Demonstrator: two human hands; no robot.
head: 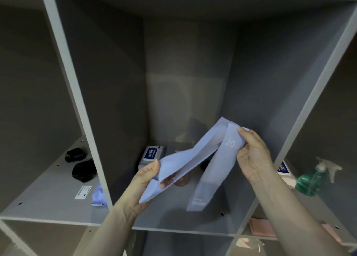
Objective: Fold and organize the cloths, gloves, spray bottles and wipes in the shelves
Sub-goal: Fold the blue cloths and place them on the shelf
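Both hands hold one pale blue pack (195,165) in front of the middle shelf (173,217). My left hand (146,180) grips the low end of the pack, with my thumb on top and my fingers curled under it. My right hand (253,155) pinches the high end, next to a white "20" printed on it. The pack is bent in the middle like a tent. One part slopes down to my left hand. The other part hangs down from my right hand, and I cannot tell if its end touches the shelf floor.

Behind the pack, at the back left of the middle shelf, lies a pack of wipes (152,155) with a blue label. Something dark sits farther back, but it is too dim to tell what it is.

On the left shelf (48,197) sit two black bundles (81,165), one just behind the other. A white sticker (83,192) is on the shelf floor near them. A bit of light blue cloth (99,195) lies at the front, right against the wall between the shelves.

On the right shelf (318,207) stands a green spray bottle (314,176) with a white top. A box (286,173) with a blue label is just beside it, nearer to my right arm.

Lower down on the right, something pink (260,226) lies flat on the shelf below.
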